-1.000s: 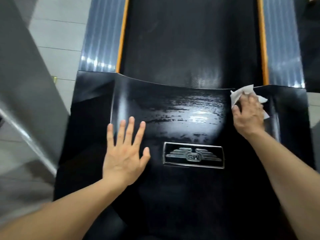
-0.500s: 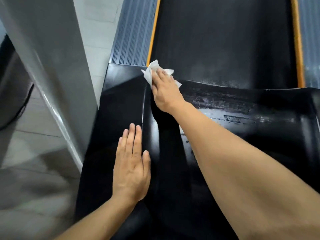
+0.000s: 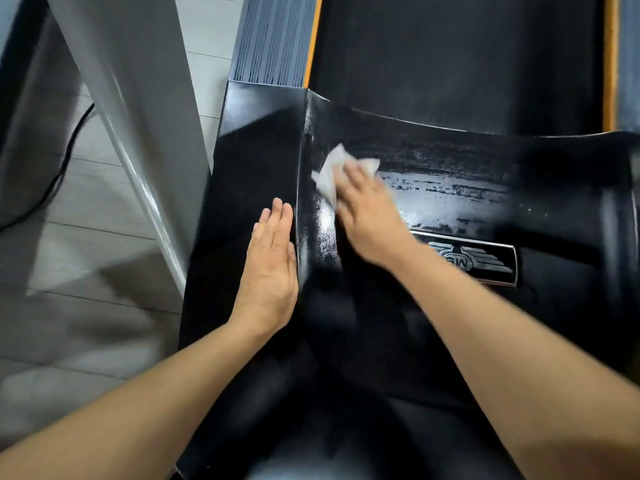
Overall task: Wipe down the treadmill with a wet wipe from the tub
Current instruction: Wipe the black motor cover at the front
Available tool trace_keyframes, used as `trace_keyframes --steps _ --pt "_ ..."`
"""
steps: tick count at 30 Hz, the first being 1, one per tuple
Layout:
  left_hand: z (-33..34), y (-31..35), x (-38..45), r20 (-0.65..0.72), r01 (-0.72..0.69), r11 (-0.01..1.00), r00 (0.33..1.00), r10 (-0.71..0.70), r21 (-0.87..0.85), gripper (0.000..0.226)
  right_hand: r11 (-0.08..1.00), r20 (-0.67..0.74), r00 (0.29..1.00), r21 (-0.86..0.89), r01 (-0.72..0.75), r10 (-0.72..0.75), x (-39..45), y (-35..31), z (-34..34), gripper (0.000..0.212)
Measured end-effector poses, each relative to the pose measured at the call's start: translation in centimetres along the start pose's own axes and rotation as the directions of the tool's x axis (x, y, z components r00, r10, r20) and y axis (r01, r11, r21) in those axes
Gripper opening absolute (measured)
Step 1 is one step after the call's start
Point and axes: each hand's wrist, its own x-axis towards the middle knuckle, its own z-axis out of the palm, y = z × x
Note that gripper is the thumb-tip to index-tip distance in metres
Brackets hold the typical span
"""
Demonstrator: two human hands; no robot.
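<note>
The black cover [image 3: 433,323] at the front of the treadmill fills most of the view, glossy and streaked with wet smears across its upper part. The right hand [image 3: 370,216] lies on the cover just left of the badge [image 3: 485,263], fingers stretched forward and pressing a white wipe [image 3: 332,174] flat against the plastic; the wipe sticks out crumpled from under the fingertips, towards the cover's upper left, near the raised crease that runs down the cover's left side. The hand is blurred, so how far the fingers curl into the wipe is hard to say, but they look laid over it rather than clenched. The left hand [image 3: 272,268] rests flat on the cover just left of that crease, fingers straight and together, holding nothing. The two hands are near each other, apart, with the crease and a shiny wet patch between them. Beyond the cover's far edge lies the dark belt [image 3: 460,57], with an orange strip [image 3: 313,39] along its left side and a ribbed grey rail [image 3: 270,39] outside that. Left of the cover a grey upright [image 3: 138,116] slants up from the tiled floor [image 3: 86,323], and a black cable [image 3: 65,157] curves over the floor farther left.
</note>
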Motion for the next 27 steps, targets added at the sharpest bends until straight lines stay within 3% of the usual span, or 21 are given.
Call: trace_keyframes --steps 2,5,10,13,17,19,22,24,27 --pt "0.1 0.3 0.1 -0.006 -0.003 1.0 1.0 0.003 0.028 0.055 0.993 0.007 0.993 -0.011 -0.115 0.116 4.3 0.6 -1.1 0.055" --pt "-0.3 0.4 0.2 0.012 -0.004 0.998 1.0 0.003 0.069 0.054 0.993 -0.023 0.993 -0.021 -0.117 0.117 3.6 -0.9 -0.2 0.056" --pt "-1.4 1.0 0.5 0.065 0.032 0.999 0.997 -0.034 0.029 0.052 1.0 -0.041 0.999 -0.009 -0.011 0.011 -12.9 -5.5 3.0 0.055" --pt "-1.0 1.8 -0.1 0.043 -0.043 0.979 0.998 0.035 0.198 0.053 1.0 0.008 1.0 -0.014 0.008 -0.008 -19.7 -6.1 2.6 0.053" --pt "1.1 1.3 -2.3 0.118 -0.283 0.806 0.958 0.261 0.52 0.054 0.98 -0.005 0.998 -0.186 -0.064 0.064 -12.8 -1.7 1.3 0.055" --pt "1.6 1.1 -2.8 0.127 -0.273 0.772 0.961 0.246 0.574 0.055 0.951 -0.069 0.983 -0.252 -0.181 0.169 -6.5 1.9 -0.2 0.059" --pt "1.8 1.5 -2.8 0.1 -0.245 0.765 0.968 0.232 0.596 0.055 0.906 -0.043 0.948 -0.286 -0.313 0.315 0.1 6.5 -3.5 0.059" --pt "1.7 2.0 -2.7 0.114 -0.237 0.759 0.971 0.212 0.607 0.059 0.894 -0.06 0.938 -0.289 -0.343 0.341 0.5 7.1 -3.4 0.059" --pt "1.4 2.8 -2.6 0.139 -0.232 0.75 0.973 0.186 0.62 0.063 0.918 -0.165 0.954 -0.272 -0.288 0.25 -5.8 3.2 -0.4 0.061"
